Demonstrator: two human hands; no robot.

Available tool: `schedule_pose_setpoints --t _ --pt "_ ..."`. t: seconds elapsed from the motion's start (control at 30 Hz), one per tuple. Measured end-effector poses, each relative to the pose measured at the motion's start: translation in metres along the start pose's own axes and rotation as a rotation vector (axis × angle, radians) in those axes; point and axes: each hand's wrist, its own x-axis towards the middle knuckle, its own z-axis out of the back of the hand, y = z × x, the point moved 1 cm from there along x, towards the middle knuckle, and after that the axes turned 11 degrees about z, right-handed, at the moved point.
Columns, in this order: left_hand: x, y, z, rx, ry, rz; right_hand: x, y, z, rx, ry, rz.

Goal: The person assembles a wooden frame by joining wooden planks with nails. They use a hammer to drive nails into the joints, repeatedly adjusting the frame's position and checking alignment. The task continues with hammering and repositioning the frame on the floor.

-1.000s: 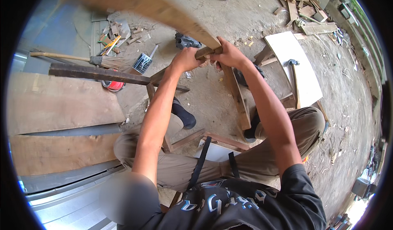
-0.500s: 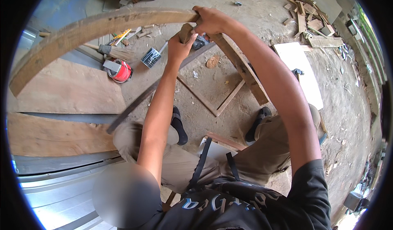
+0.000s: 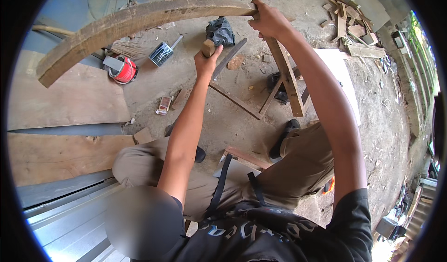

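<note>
My right hand (image 3: 272, 20) is closed around a long wooden beam (image 3: 139, 14) near its right end. The beam looks bowed in this view and reaches far to the left. Below that hand, a wooden leg (image 3: 286, 78) slants down, with thinner slats (image 3: 235, 101) meeting in a V near the floor. My left hand (image 3: 206, 62) is wrapped round a piece of wood (image 3: 208, 48), whose blunt end shows above the fingers; the rest is hidden. A dark wooden rail (image 3: 229, 58) lies just right of that hand.
A black plastic bag (image 3: 220, 32) sits beyond my left hand. At left are a paint can (image 3: 160, 54), a red bucket (image 3: 123, 69), a broom (image 3: 130, 49) and wide boards (image 3: 65, 99). Scrap wood (image 3: 356, 24) lies far right, near a white sheet (image 3: 337, 71).
My hands have drawn apart, the right one moving right with the beam and the left one slightly lower. The leg and slats have shifted, and the dark rail now looks much shorter.
</note>
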Motion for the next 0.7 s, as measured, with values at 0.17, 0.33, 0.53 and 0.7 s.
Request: schedule_pose_setpoints --t 0.17,0.33,0.53,0.7 --pt "-0.008 0.037 -0.009 0.053 0.009 0.075 -0.002 -0.014 -0.006 -0.051 -0.058 0.098" --pt "-0.015 0.083 0.024 0.206 -0.017 0.171 -0.011 -0.023 -0.062 -0.100 -0.103 0.201" --pt "-0.020 0.084 0.027 0.307 0.041 0.152 -0.024 -0.015 -0.137 0.020 0.046 0.095" --pt "-0.041 0.096 0.053 0.653 -0.054 -0.040 -0.039 0.016 -0.174 0.048 0.186 0.138"
